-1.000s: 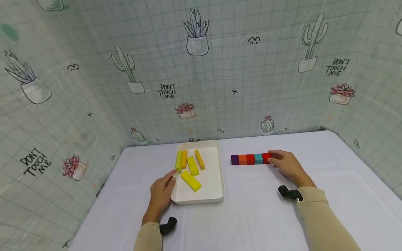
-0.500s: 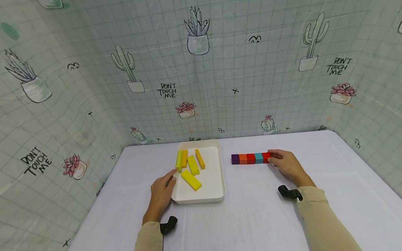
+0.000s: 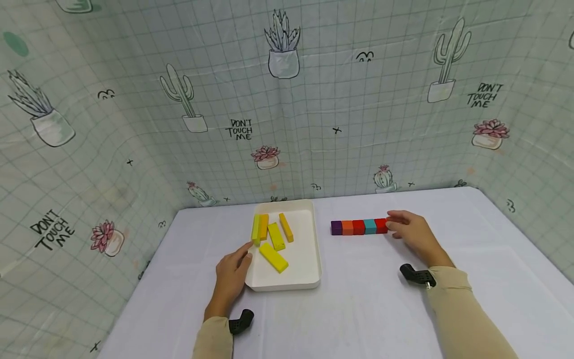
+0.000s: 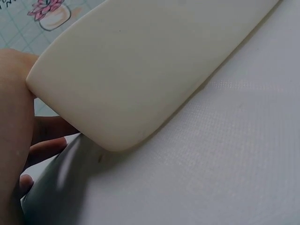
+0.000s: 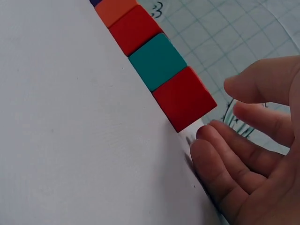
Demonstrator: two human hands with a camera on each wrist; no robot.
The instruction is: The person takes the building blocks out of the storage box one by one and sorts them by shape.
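Observation:
A white tray (image 3: 305,269) holding several yellow and yellow-green blocks (image 3: 273,258) lies on the table. My left hand (image 3: 230,274) holds its left wall, the thumb over the rim and the fingers along the outside. In the left wrist view the tray's wall (image 4: 117,79) hides the thumb tip. Right of the tray runs a straight row of touching cubes: purple (image 3: 336,228), orange (image 3: 347,228), red (image 3: 358,227), teal (image 3: 369,226) and red (image 3: 380,226). Just off the row's right end, my right hand (image 3: 414,237) has its fingers parted, nothing between them.
A white cloth covers the table (image 3: 358,309). Behind and beside it hangs a grid-patterned curtain (image 3: 314,109) with cactus drawings. Black wrist cameras sit at the left (image 3: 241,321) and right (image 3: 417,274) cuffs.
My right hand has let go of the red end cube and drawn slightly right, its fingers opening. The row stays in line. My left hand and the tray keep their place.

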